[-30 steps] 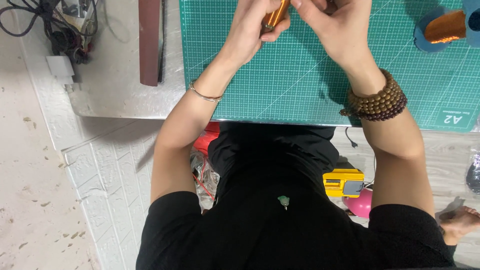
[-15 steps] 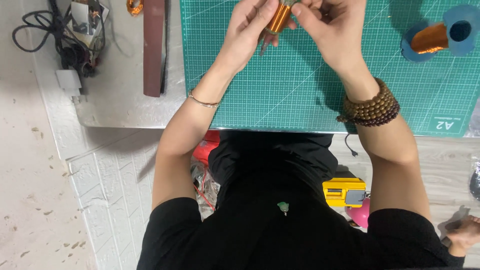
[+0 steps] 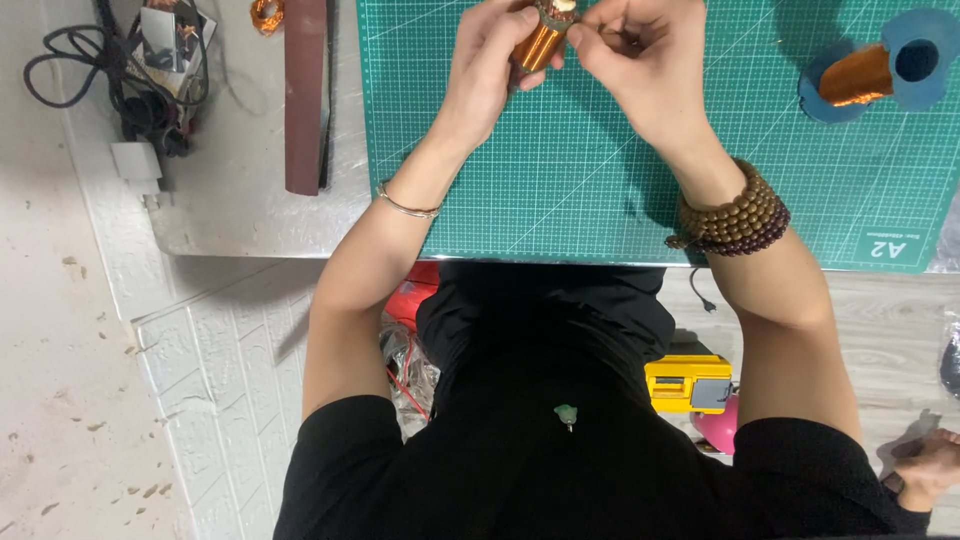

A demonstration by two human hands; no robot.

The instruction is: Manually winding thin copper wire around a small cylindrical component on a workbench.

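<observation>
Small copper-wire coil (image 3: 537, 45) was held in left hand (image 3: 490, 70) grip above green cutting mat (image 3: 560, 190); right hand (image 3: 635, 60) fingertips were pinched at coil's top end. Winding/lead-dressing step judged; steady coil, fine pinch needed next.

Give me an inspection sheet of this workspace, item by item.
Surface: green cutting mat with a grid, on a grey table.
Job's things: copper wire coil, held above the mat by both hands.
Clutter: blue spool of copper wire on the mat at right; dark brown strip beside the mat.
Grippers: left hand grips the coil; right hand pinches at its top end.
Cables: black cable tangle with a white plug at the table's left.
Surroundings: yellow tool on the floor below; pale tiled floor.
</observation>
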